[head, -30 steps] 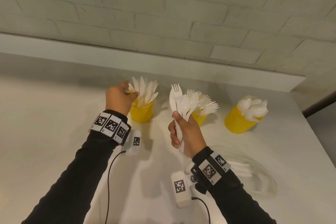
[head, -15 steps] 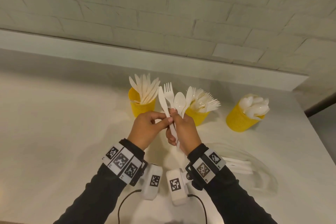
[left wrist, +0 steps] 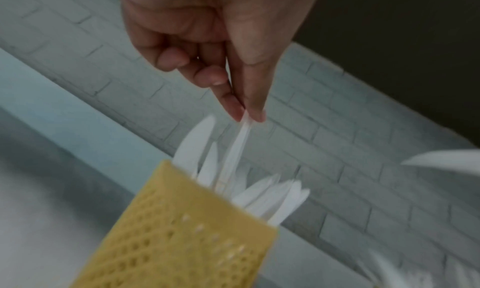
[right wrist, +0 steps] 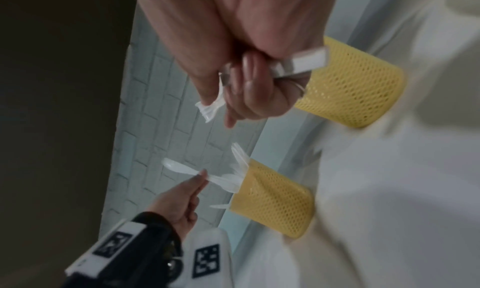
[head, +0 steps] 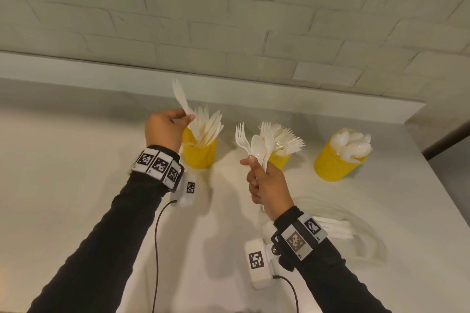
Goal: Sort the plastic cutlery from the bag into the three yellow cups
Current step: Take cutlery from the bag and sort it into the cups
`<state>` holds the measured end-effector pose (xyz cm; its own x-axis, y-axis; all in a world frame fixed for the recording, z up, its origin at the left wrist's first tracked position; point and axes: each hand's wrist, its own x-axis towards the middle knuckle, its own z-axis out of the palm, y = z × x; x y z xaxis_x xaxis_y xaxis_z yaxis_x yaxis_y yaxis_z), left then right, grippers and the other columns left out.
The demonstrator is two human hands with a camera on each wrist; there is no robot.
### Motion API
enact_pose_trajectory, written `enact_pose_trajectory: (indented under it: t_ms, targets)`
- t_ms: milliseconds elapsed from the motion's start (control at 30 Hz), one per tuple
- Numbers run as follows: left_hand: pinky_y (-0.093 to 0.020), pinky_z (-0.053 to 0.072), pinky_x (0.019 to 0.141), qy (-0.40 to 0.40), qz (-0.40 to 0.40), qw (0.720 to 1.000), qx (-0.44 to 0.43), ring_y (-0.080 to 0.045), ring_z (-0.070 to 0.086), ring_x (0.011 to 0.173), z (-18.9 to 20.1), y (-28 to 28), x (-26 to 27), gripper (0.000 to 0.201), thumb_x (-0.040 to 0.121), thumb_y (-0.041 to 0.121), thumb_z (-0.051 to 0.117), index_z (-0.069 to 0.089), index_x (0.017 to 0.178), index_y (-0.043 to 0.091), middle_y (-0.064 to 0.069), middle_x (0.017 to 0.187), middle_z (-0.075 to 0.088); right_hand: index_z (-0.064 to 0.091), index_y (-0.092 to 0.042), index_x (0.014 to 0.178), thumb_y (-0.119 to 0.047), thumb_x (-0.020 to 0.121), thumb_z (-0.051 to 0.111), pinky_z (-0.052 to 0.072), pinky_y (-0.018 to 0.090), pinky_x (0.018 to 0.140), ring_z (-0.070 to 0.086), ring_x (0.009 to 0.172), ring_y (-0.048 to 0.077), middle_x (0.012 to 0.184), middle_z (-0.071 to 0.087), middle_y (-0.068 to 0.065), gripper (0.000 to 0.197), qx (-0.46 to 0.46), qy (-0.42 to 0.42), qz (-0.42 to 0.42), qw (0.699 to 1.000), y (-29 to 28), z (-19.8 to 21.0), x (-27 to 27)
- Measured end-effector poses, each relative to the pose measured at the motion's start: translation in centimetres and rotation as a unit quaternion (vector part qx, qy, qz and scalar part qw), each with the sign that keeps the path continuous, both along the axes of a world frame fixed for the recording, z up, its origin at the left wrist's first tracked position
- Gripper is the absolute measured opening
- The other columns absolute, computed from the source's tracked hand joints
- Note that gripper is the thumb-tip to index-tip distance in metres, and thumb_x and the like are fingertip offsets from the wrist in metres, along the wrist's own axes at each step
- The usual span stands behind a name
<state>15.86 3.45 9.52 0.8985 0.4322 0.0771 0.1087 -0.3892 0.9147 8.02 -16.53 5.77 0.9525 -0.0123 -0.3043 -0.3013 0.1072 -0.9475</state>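
Three yellow mesh cups stand in a row: the left cup (head: 199, 154) holds knives, the middle cup (head: 279, 161) forks, the right cup (head: 335, 166) spoons. My left hand (head: 187, 119) pinches a white plastic knife (head: 181, 99) by its handle just above the left cup; in the left wrist view the knife (left wrist: 237, 147) reaches down among the knives in that cup (left wrist: 182, 241). My right hand (head: 254, 168) is held up in front of the middle cup and grips a bundle of a fork and spoons (head: 251, 143) by their handles (right wrist: 306, 64).
The clear plastic bag (head: 356, 234) with more white cutlery lies on the white table (head: 63, 185) behind my right wrist. A white brick wall and ledge (head: 229, 84) run behind the cups. The table's right edge is beyond the spoon cup.
My left hand came over to the right hand's bundle, drew a knife out of it and carried it back left above the knife cup. The right hand stayed put with the rest.
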Motion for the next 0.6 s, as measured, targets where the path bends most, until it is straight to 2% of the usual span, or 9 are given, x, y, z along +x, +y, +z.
enact_pose_trajectory:
  t_ms: [100, 167, 200, 267, 333, 367, 467, 533, 600]
  targets:
    - [-0.038, 0.037, 0.095, 0.097, -0.017, 0.979, 0.181, -0.029, 0.057, 0.110, -1.1, 0.2, 0.7, 0.044, 0.077, 0.042, 0.068, 0.063, 0.115, 0.020, -0.006, 0.120, 0.064, 0.055, -0.015, 0.091, -0.032, 0.093, 0.052, 0.019, 0.014, 0.035, 0.026, 0.036, 0.004, 0.056, 0.032, -0.005, 0.017, 0.010, 0.007, -0.008, 1.000, -0.5, 0.5, -0.1]
    - [-0.042, 0.033, 0.096, 0.105, -0.008, 0.961, 0.256, -0.032, 0.049, 0.118, -1.5, 0.2, 0.1, 0.057, 0.073, 0.047, 0.069, 0.056, 0.123, 0.022, -0.006, 0.131, 0.054, 0.051, -0.016, 0.090, -0.034, 0.095, 0.049, 0.017, 0.014, 0.036, 0.025, 0.035, 0.005, 0.057, 0.031, -0.004, 0.019, 0.028, 0.011, -0.007, 1.000, -1.0, 0.8, -0.2]
    - [-0.042, 0.035, 0.096, 0.074, -0.006, 0.969, 0.238, -0.031, 0.048, 0.117, -1.5, -0.1, -0.6, 0.056, 0.072, 0.045, 0.071, 0.057, 0.121, 0.022, -0.007, 0.131, 0.051, 0.053, -0.015, 0.090, -0.037, 0.096, 0.046, 0.016, 0.014, 0.037, 0.024, 0.036, 0.005, 0.056, 0.031, -0.003, 0.024, 0.041, 0.009, -0.004, 0.999, -1.3, 0.9, -0.2]
    - [-0.027, 0.042, 0.085, -0.005, -0.049, 0.990, 0.135, -0.021, 0.054, 0.097, -1.2, -1.8, -2.4, 0.032, 0.074, 0.035, 0.072, 0.066, 0.104, 0.024, -0.005, 0.116, 0.057, 0.060, -0.012, 0.093, -0.043, 0.097, 0.039, 0.015, 0.014, 0.037, 0.023, 0.035, 0.006, 0.053, 0.032, -0.004, 0.038, 0.068, 0.009, 0.007, 0.998, -1.8, 1.0, -0.4]
    - [-0.012, 0.037, 0.066, 0.003, -0.160, 0.985, 0.064, -0.009, 0.051, 0.073, -1.0, -4.6, -4.4, 0.003, 0.079, 0.030, 0.068, 0.067, 0.078, 0.033, 0.008, 0.090, 0.065, 0.064, -0.010, 0.098, -0.044, 0.098, 0.035, 0.015, 0.014, 0.036, 0.023, 0.034, 0.006, 0.052, 0.035, -0.003, 0.045, 0.090, 0.016, 0.013, 0.996, -2.1, 0.9, -0.6]
    - [-0.011, 0.037, 0.063, 0.020, -0.215, 0.976, 0.036, -0.005, 0.051, 0.069, -1.1, -6.1, -5.3, 0.010, 0.080, 0.029, 0.068, 0.065, 0.073, 0.037, 0.015, 0.079, 0.067, 0.064, -0.009, 0.098, -0.043, 0.098, 0.034, 0.015, 0.014, 0.036, 0.023, 0.033, 0.007, 0.052, 0.037, -0.002, 0.045, 0.093, 0.018, 0.013, 0.995, -2.3, 0.8, -0.7]
    - [-0.007, 0.040, 0.065, 0.048, -0.264, 0.961, -0.071, 0.006, 0.055, 0.063, -2.1, -9.2, -6.6, 0.011, 0.078, 0.023, 0.070, 0.067, 0.075, 0.033, 0.020, 0.075, 0.068, 0.056, -0.003, 0.084, -0.040, 0.098, 0.036, 0.016, 0.016, 0.038, 0.025, 0.033, 0.010, 0.056, 0.040, 0.006, 0.044, 0.076, 0.014, 0.012, 0.997, -3.0, 0.8, -1.2]
    - [-0.015, 0.045, 0.072, 0.045, -0.249, 0.961, -0.114, 0.002, 0.059, 0.069, -2.7, -10.5, -6.8, 0.006, 0.076, 0.022, 0.071, 0.069, 0.076, 0.027, 0.012, 0.081, 0.070, 0.052, -0.003, 0.075, -0.039, 0.098, 0.038, 0.018, 0.016, 0.037, 0.027, 0.033, 0.011, 0.057, 0.042, 0.008, 0.045, 0.056, 0.013, 0.019, 0.998, -3.7, 0.8, -1.7]
    - [-0.021, 0.049, 0.075, 0.047, -0.252, 0.957, -0.134, -0.008, 0.064, 0.076, -2.5, -11.5, -6.7, 0.002, 0.076, 0.021, 0.072, 0.070, 0.077, 0.021, 0.004, 0.079, 0.072, 0.061, -0.005, 0.084, -0.040, 0.098, 0.037, 0.023, 0.017, 0.036, 0.030, 0.035, 0.012, 0.056, 0.045, 0.006, 0.045, 0.035, 0.010, 0.018, 0.999, -4.6, 0.7, -2.1]
